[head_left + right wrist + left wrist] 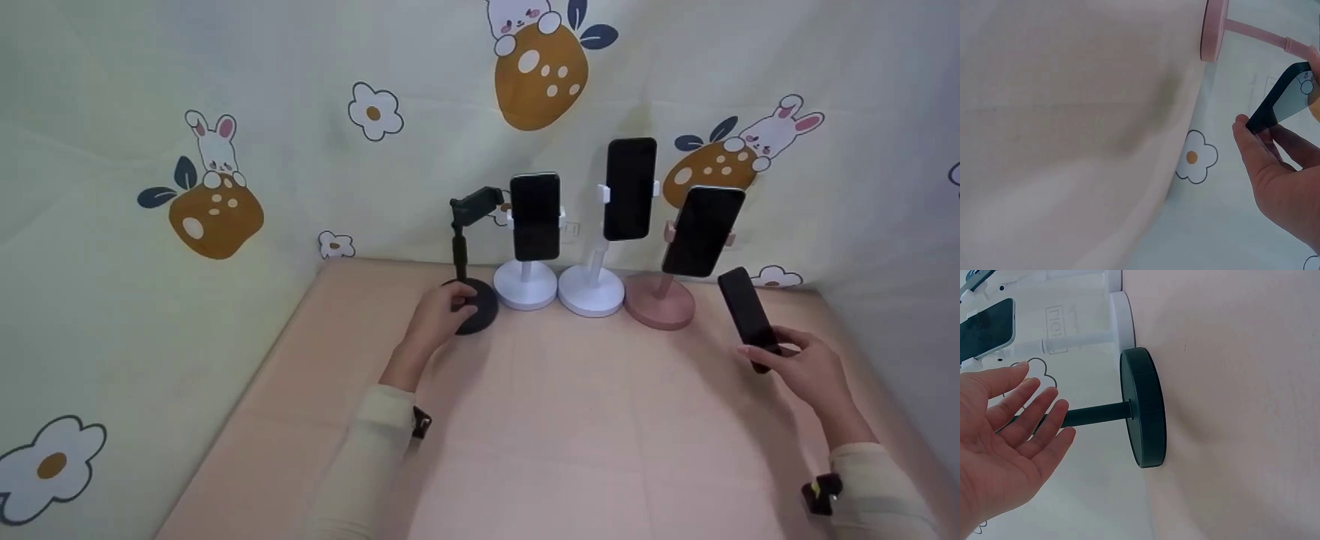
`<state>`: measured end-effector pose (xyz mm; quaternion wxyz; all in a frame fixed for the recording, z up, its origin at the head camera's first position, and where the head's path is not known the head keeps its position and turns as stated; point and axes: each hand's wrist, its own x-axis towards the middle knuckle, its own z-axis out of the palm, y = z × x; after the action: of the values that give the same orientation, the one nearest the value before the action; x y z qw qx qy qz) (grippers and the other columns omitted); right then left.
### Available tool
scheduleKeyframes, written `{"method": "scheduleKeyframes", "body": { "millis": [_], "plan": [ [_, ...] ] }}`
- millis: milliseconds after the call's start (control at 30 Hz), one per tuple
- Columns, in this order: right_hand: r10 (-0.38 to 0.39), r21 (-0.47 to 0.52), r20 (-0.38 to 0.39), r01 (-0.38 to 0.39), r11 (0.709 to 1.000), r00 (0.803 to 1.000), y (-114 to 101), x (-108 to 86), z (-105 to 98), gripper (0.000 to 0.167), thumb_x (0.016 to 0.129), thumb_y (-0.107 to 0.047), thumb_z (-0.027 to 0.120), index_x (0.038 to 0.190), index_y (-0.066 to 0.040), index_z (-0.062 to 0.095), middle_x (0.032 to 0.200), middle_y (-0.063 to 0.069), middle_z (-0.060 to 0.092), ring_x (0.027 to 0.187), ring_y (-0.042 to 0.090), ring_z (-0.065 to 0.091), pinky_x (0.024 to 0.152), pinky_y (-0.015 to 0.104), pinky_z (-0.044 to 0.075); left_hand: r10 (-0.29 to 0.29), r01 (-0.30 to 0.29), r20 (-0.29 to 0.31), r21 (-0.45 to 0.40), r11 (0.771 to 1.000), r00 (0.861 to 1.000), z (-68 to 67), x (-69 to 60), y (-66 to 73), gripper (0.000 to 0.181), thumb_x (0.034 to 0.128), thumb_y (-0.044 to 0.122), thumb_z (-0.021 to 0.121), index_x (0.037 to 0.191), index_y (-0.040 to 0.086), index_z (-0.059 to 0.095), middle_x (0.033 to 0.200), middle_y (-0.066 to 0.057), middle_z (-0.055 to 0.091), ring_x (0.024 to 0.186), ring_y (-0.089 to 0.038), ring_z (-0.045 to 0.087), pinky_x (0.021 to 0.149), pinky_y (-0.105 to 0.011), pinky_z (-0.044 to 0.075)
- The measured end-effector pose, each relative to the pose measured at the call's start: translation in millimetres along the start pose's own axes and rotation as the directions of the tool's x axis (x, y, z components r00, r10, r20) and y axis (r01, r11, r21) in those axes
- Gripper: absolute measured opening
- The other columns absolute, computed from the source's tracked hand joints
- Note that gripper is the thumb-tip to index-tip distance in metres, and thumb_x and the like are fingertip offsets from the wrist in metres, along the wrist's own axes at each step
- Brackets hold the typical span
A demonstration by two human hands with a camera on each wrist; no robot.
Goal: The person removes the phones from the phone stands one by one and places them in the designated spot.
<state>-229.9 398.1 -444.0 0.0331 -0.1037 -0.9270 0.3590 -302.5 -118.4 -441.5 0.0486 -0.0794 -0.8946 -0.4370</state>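
Above the pink tabletop point(540, 427), a right hand point(814, 371) pinches a black phone point(745, 306) by one end; a loosely spread left hand point(433, 322), contact unclear, should steady the black stand point(460, 256).

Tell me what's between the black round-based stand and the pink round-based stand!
A white round-based stand holding a dark rectangular phone, then a taller white stand holding another dark phone; the head view shows both.

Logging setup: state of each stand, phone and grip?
Black stand: unloaded
Left white stand: loaded
Right white stand: loaded
Pink stand: loaded
Left phone: screen dark
Middle phone: screen dark
Pink-stand phone: screen dark
Loose phone: held, tilted
Left grip: open, by black stand
Right grip: pinching loose phone
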Motion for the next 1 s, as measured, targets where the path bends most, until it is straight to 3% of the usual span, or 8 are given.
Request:
{"method": "scheduleKeyframes", "body": {
  "millis": [100, 167, 233, 633, 800, 1000],
  "plan": [
    [0.021, -0.019, 0.01, -0.021, 1.0, 1.0, 2.6, 2.0, 0.4, 0.094, 0.087, -0.059, 0.068, 0.146, 0.008, 0.039, 0.147, 0.036, 0.041, 0.129, 0.051, 0.048, 0.091, 0.045, 0.05, 0.003, -0.003, 0.002, 0.006, 1.0, 1.0, -0.3, -0.1, 0.3, 0.025, 0.0947, 0.013, 0.067, 0.12, 0.008, 0.068, 0.128, -0.013, 0.066, 0.122, -0.028, 0.062, 0.106, -0.04, 0.05],
    [0.041, -0.035, 0.024, -0.04, 0.999, 0.999, 2.9, 3.9, 0.9, 0.097, 0.087, -0.06, 0.067, 0.147, 0.01, 0.037, 0.147, 0.038, 0.038, 0.131, 0.052, 0.044, 0.1, 0.059, 0.045, 0.005, -0.005, 0.001, 0.008, 1.0, 1.0, -1.1, -0.8, 0.2, 0.025, 0.0948, 0.012, 0.067, 0.12, 0.008, 0.068, 0.127, -0.013, 0.066, 0.122, -0.028, 0.062, 0.106, -0.041, 0.05],
    [0.043, -0.06, 0.03, -0.041, 0.997, 0.999, 3.3, 6.2, 1.1, 0.097, 0.087, -0.06, 0.067, 0.146, 0.011, 0.037, 0.147, 0.039, 0.039, 0.131, 0.052, 0.044, 0.104, 0.062, 0.041, 0.005, -0.005, 0.001, 0.008, 1.0, 1.0, -1.8, -1.3, 0.0, 0.025, 0.0948, 0.012, 0.067, 0.12, 0.007, 0.068, 0.127, -0.014, 0.066, 0.122, -0.029, 0.062, 0.106, -0.041, 0.05],
    [0.051, -0.163, 0.055, -0.041, 0.986, 0.997, 1.5, 17.7, 4.9, 0.101, 0.083, -0.065, 0.067, 0.139, 0.016, 0.043, 0.136, 0.039, 0.049, 0.114, 0.048, 0.052, 0.093, 0.059, 0.046, 0.003, -0.003, 0.023, 0.017, 1.0, 1.0, -1.7, -1.1, -4.9, 0.027, 0.095, 0.014, 0.067, 0.122, 0.009, 0.067, 0.128, -0.012, 0.066, 0.122, -0.027, 0.062, 0.105, -0.04, 0.051],
    [0.075, -0.193, 0.065, -0.061, 0.979, 0.995, -1.6, 21.3, 7.4, 0.099, 0.08, -0.066, 0.07, 0.133, 0.016, 0.051, 0.126, 0.037, 0.057, 0.1, 0.041, 0.056, 0.076, 0.045, 0.05, -0.011, 0.011, 0.021, 0.009, 1.0, 1.0, -2.3, -1.9, -6.6, 0.027, 0.0951, 0.013, 0.067, 0.122, 0.009, 0.067, 0.129, -0.012, 0.066, 0.121, -0.027, 0.062, 0.104, -0.041, 0.052],
    [0.1, -0.235, 0.053, -0.085, 0.968, 0.994, -1.0, 22.1, 8.7, 0.092, 0.077, -0.064, 0.074, 0.123, 0.015, 0.058, 0.109, 0.031, 0.064, 0.088, 0.037, 0.056, 0.064, 0.032, 0.042, -0.011, 0.01, 0.019, 0.008, 1.0, 1.0, -2.4, -3.4, -7.6, 0.027, 0.0953, 0.014, 0.067, 0.122, 0.009, 0.068, 0.129, -0.014, 0.066, 0.12, -0.028, 0.062, 0.103, -0.041, 0.052]
  ]
}}
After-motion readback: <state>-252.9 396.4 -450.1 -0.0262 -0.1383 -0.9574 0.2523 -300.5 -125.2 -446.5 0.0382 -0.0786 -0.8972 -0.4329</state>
